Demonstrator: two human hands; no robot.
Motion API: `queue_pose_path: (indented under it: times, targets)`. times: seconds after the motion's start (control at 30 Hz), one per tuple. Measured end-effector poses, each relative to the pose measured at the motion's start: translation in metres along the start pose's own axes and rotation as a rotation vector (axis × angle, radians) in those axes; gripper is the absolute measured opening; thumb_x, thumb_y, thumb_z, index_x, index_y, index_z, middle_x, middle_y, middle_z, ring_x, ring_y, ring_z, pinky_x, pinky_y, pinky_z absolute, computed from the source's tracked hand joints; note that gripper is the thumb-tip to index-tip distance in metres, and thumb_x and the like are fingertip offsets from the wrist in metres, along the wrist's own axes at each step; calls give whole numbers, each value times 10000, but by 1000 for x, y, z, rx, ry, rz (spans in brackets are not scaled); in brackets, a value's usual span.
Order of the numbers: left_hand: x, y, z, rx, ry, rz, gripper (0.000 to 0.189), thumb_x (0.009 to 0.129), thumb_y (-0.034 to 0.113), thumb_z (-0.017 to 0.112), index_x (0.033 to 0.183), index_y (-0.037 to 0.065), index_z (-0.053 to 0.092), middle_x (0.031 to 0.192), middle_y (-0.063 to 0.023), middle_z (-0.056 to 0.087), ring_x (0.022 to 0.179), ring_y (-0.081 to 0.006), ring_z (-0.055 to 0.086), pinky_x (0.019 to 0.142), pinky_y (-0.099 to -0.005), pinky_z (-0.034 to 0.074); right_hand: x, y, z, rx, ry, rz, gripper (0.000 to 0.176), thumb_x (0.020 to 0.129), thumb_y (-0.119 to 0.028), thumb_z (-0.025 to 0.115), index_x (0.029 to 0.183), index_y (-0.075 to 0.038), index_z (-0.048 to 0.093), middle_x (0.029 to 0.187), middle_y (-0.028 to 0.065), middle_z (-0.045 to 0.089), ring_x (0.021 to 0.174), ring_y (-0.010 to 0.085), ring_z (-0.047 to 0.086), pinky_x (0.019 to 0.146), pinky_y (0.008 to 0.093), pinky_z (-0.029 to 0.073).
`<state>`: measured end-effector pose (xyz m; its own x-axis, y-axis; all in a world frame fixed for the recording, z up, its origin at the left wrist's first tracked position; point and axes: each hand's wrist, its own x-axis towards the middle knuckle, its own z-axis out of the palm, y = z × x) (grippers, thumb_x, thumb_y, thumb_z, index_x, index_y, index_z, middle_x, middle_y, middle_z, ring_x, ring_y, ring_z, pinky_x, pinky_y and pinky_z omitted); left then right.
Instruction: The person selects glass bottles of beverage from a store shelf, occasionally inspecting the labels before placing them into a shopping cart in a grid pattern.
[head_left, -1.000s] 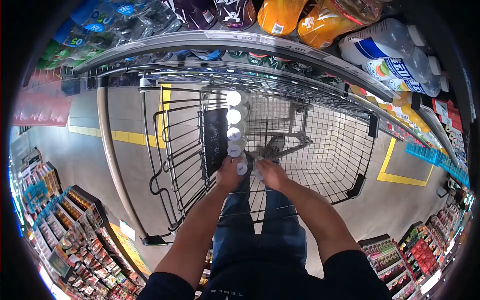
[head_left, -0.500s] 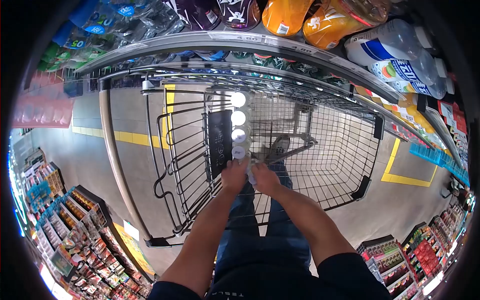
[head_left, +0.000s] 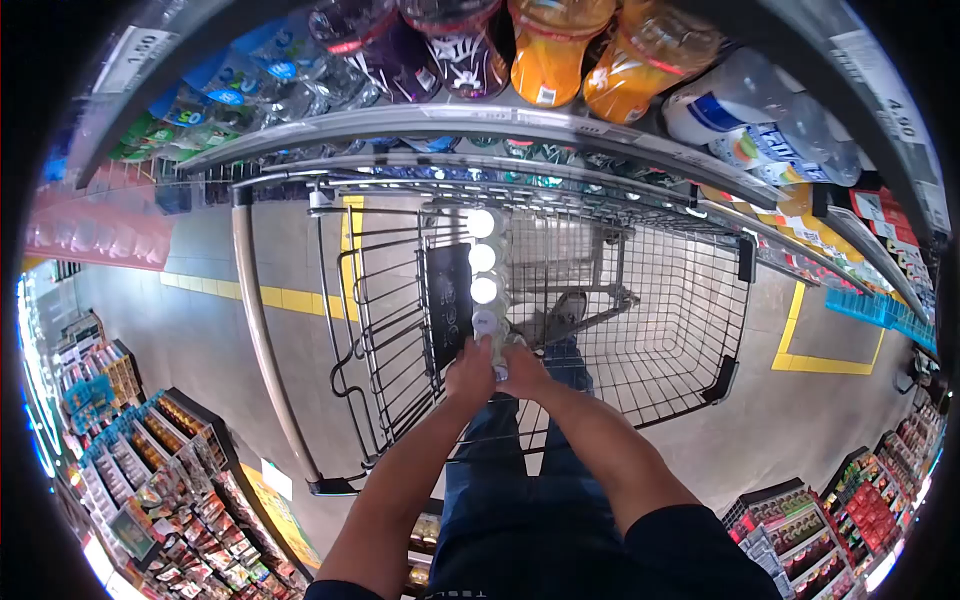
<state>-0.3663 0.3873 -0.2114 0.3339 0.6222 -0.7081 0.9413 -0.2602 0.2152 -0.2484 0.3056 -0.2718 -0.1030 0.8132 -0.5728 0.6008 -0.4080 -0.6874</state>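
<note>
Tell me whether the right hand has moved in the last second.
Yes. The right hand has slid left, toward the cart's black panel, and is now close beside the left hand by the white caps.

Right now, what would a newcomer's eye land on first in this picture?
A row of white bottle caps shines at the centre, standing inside the wire cart. The left hand and right hand meet at the near end of that row. Along the top, orange bottles lie on the shelf.
</note>
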Motion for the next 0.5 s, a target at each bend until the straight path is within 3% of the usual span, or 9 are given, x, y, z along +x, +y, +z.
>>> queue_pose_path:
  times: [0.07, 0.13, 0.2, 0.27, 0.3, 0.33, 0.4, 0.43, 0.5]
  targets:
    - [-12, -3, -3, -21, 42, 23, 536, 770, 104, 688, 1245, 125, 442, 1177, -149, 534, 1053, -362, 602, 859, -481, 527, -9, -12, -17, -19, 16, 47, 595, 727, -328, 786, 1187, -19, 569, 1225, 211, 559, 1183, 391, 529, 934, 468, 498]
    - [-26, -10, -8, -61, 77, 163, 473, 820, 168, 657, 1251, 120, 469, 1211, -151, 519, 1052, -382, 598, 795, -505, 550, -22, -17, -37, -3, 61, 109, 512, 751, -342, 765, 1113, -11, 619, 1144, 217, 620, 1112, 400, 578, 915, 466, 503]
    - [-35, -24, 1, -2, 152, 313, 437, 832, 233, 651, 1232, 129, 511, 1200, -142, 557, 1022, -389, 610, 821, -513, 535, -41, -15, -63, 55, 95, 174, 442, 764, -355, 749, 1024, -10, 658, 1033, 212, 668, 1020, 388, 628, 880, 460, 514]
    - [-47, -24, -9, -51, -50, 327, 366, 865, 312, 568, 1185, 134, 568, 1048, -185, 647, 976, -388, 640, 832, -515, 517, -59, -13, -100, 83, 89, 242, 396, 780, -366, 733, 972, -26, 673, 971, 194, 687, 958, 370, 655, 842, 456, 519]
    - [-49, -23, -15, -40, -190, 318, 385, 864, 343, 551, 1175, 119, 575, 1048, -210, 657, 1000, -397, 636, 833, -508, 512, -69, -12, -120, 87, 82, 254, 375, 791, -370, 725, 955, -36, 675, 960, 182, 690, 940, 363, 662, 826, 454, 519]
    - [-44, -39, 5, -125, -235, 361, 424, 864, 374, 562, 1201, 116, 565, 1077, -216, 664, 1013, -411, 632, 841, -498, 510, -80, -12, -140, 66, 157, 123, 376, 797, -379, 713, 960, -43, 665, 955, 182, 692, 925, 372, 661, 807, 464, 523]
    - [-53, -33, -9, -285, -406, 131, 527, 853, 439, 608, 1270, 122, 551, 1106, -200, 673, 1019, -362, 652, 862, -473, 513, -99, -35, -202, -7, 215, -61, 389, 823, -394, 686, 1013, -57, 642, 986, 172, 686, 939, 372, 653, 804, 463, 523]
    - [-52, -42, 5, -281, -195, 266, 538, 847, 460, 626, 1260, 121, 565, 1084, -174, 687, 995, -324, 670, 855, -448, 525, -118, -65, -242, -51, 204, -111, 402, 844, -400, 672, 1061, -64, 629, 1020, 164, 679, 969, 363, 646, 820, 452, 519]
    - [-78, -21, -34, -271, -130, 231, 490, 854, 476, 626, 1207, 136, 613, 1052, -142, 700, 997, -337, 668, 866, -433, 530, -167, -153, -333, -59, 253, -211, 397, 886, -401, 644, 1105, -72, 606, 1067, 144, 661, 1024, 347, 628, 876, 443, 501]
